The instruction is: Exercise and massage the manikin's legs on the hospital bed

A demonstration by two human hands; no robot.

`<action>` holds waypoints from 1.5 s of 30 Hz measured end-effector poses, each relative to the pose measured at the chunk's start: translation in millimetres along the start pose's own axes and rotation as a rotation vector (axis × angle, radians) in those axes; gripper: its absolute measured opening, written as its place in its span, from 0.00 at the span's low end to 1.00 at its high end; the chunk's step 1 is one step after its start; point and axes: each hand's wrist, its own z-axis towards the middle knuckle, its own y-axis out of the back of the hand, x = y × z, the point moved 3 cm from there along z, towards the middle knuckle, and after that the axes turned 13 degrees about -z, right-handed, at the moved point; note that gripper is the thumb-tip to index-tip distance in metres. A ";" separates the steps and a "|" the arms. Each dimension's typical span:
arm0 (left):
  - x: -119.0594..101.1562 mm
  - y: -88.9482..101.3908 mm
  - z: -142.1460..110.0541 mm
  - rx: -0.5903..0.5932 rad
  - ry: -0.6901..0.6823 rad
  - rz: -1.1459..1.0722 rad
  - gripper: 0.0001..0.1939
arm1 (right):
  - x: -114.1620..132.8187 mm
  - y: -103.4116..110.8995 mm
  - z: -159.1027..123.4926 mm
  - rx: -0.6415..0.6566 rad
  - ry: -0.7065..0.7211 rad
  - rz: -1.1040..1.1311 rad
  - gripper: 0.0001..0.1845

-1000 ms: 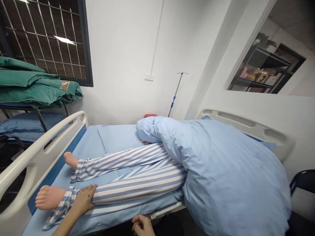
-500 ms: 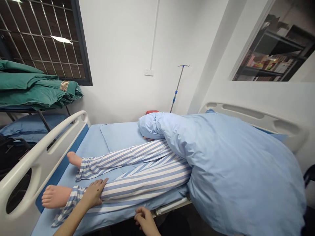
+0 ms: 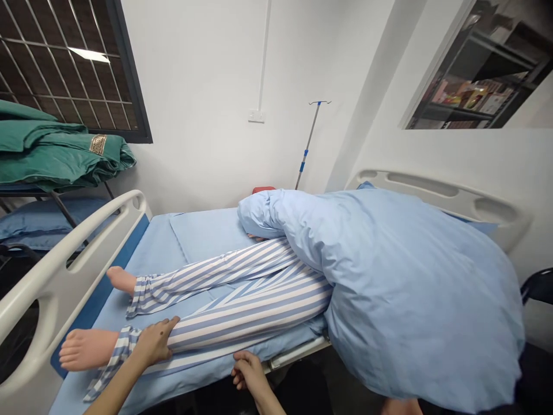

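Observation:
A figure in blue-and-white striped trousers (image 3: 242,300) lies on a hospital bed with a light blue sheet (image 3: 203,236). Both bare feet point left, the near foot (image 3: 84,349) by the footboard. My left hand (image 3: 153,343) rests on the near trouser leg just above the ankle, fingers curled onto the cloth. My right hand (image 3: 246,372) is at the bed's near edge, fingers curled on the sheet's border. A bulky light blue quilt (image 3: 389,288) covers the figure's upper body and hangs over the near side.
A white footboard (image 3: 64,259) stands at the left and a white headboard (image 3: 436,196) at the right. An IV pole (image 3: 309,138) rises behind the bed. Folded green bedding (image 3: 56,153) lies on a rack at the left. A dark chair (image 3: 538,285) sits at the far right.
The view has shifted slightly. My left hand stays on the near trouser leg, sliding a little toward the ankle. My right hand stays at the bed's edge.

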 end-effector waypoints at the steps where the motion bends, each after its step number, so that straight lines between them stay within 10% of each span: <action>1: -2.0 4.2 -1.5 0.015 0.010 0.005 0.39 | 0.8 0.3 -0.7 0.012 -0.009 0.027 0.20; 11: -19.0 66.7 -29.7 -0.042 -0.031 0.070 0.40 | 49.5 -8.0 -17.0 0.301 0.070 0.628 0.15; 27: -8.6 22.2 -16.9 -0.185 -0.035 -0.222 0.36 | 119.9 50.9 -55.1 0.206 0.351 0.709 0.13; 38: -98.2 4.2 13.9 -0.256 0.068 -0.381 0.20 | 192.4 86.7 -85.5 0.216 0.530 0.566 0.15; 45: -105.6 4.9 17.9 -0.274 0.050 -0.431 0.20 | 197.7 89.6 -83.1 0.152 0.494 0.528 0.15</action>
